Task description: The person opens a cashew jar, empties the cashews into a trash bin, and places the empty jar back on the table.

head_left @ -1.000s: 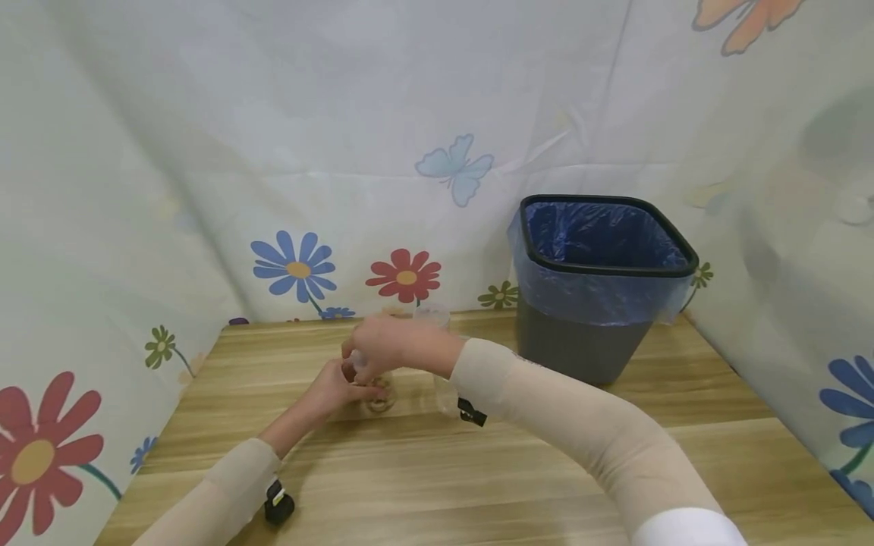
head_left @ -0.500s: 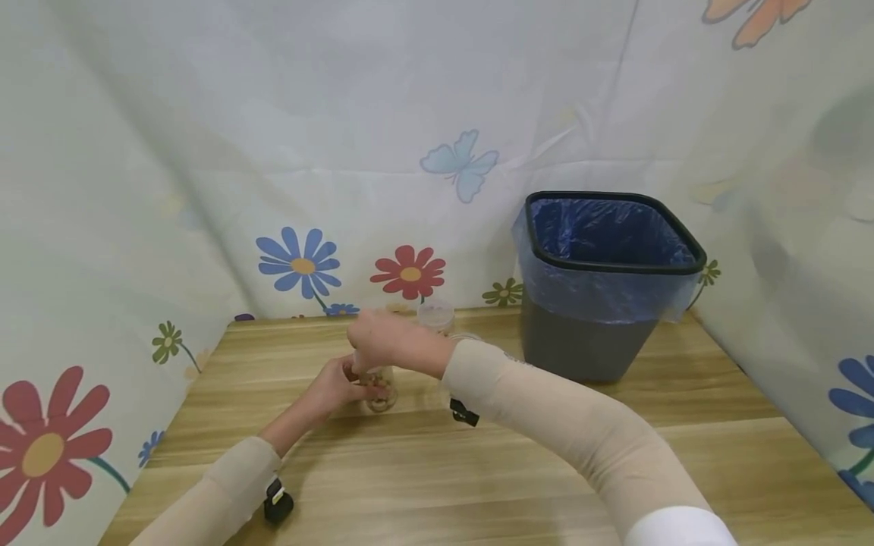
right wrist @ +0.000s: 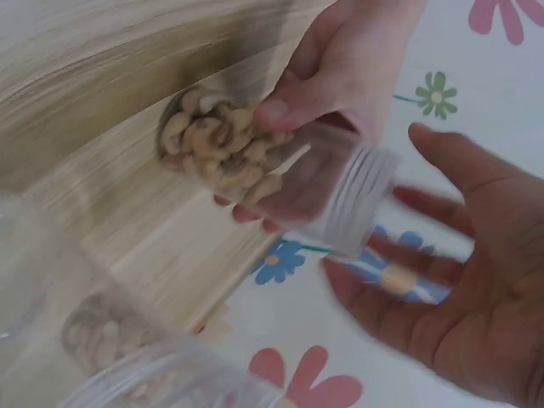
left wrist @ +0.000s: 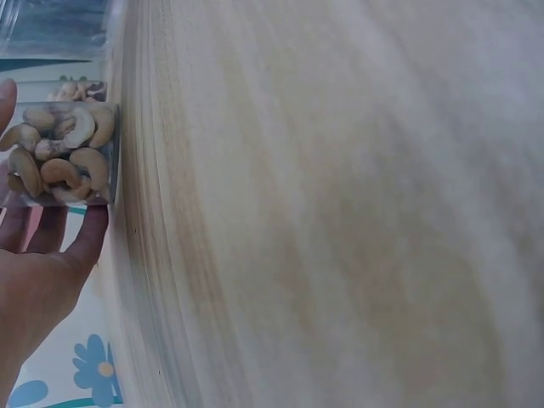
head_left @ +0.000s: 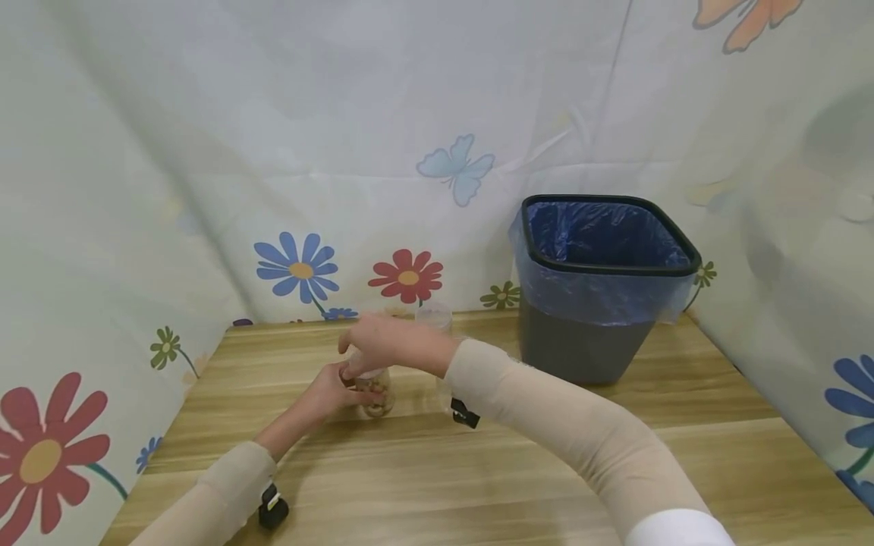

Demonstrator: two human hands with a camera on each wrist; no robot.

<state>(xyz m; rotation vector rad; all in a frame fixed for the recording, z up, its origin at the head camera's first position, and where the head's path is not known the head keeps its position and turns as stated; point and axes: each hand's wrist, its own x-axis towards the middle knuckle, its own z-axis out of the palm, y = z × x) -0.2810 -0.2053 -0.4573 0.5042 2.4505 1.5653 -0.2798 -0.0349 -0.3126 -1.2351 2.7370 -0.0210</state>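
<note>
A clear jar [right wrist: 255, 170] partly filled with cashew nuts [left wrist: 68, 153] stands on the table in front of me. My left hand [head_left: 331, 394] grips its body, thumb on one side and fingers on the other. Over the jar's top is my right hand [head_left: 385, 341]; in the right wrist view its fingers [right wrist: 391, 319] and thumb are spread around the ribbed top band [right wrist: 361, 200], not closed on it. Blur hides whether the fingertips touch, and whether that band is a lid or a bare thread.
Another clear jar [head_left: 435, 315] stands behind my right forearm. In the right wrist view, a clear container [right wrist: 110, 348] fills the lower left. A grey bin [head_left: 580, 349] with a blue liner stands at the table's back right. Flower-printed cloth [head_left: 355, 114] surrounds the wooden table [head_left: 478, 478].
My right hand has turned over the jar's top, and its fingers have spread apart since half a second ago. My left hand keeps its grip on the jar, nearly in place.
</note>
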